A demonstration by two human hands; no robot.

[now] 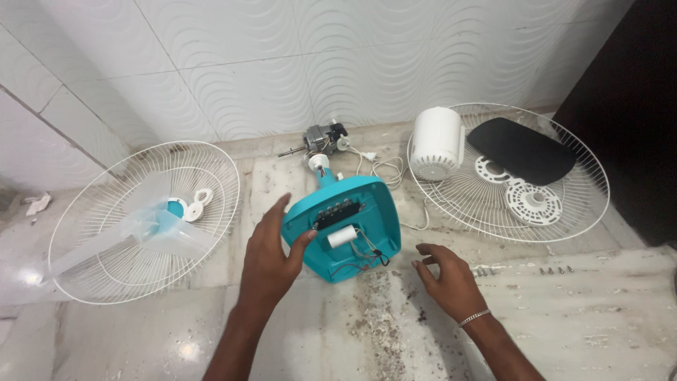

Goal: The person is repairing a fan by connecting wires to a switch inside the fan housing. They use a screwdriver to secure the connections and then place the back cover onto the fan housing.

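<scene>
a turquoise fan base (pixel 360 204) lies upside down on the marble floor (pixel 578 317), in the middle of the scene, with its open underside facing up. it is a rounded, shield-like shell, wider at the near end. inside it sit a dark strip of switches (pixel 337 213), a small white cylinder (pixel 340 236) and a loose bundle of red and dark wires (pixel 367 257). a short white neck (pixel 319 164) sticks out of its far end, toward a bare motor (pixel 321 138) lying by the tiled wall. the left hand (pixel 271 254) grips the left edge of the base, thumb hooked over the rim and fingers spread along the outside. the right hand (pixel 448 275) rests released on the floor just right of the base, fingers loosely curled, holding nothing, a thin bracelet on its wrist. to the left lies a wire fan guard (pixel 92 275) with pale clear blades (pixel 151 226) in it. to the right another wire guard (pixel 585 183) carries a white motor cover (pixel 437 143), a black plate (pixel 522 149) and white discs (pixel 533 202). a few small screws (pixel 556 269) lie on the floor on the near right.
</scene>
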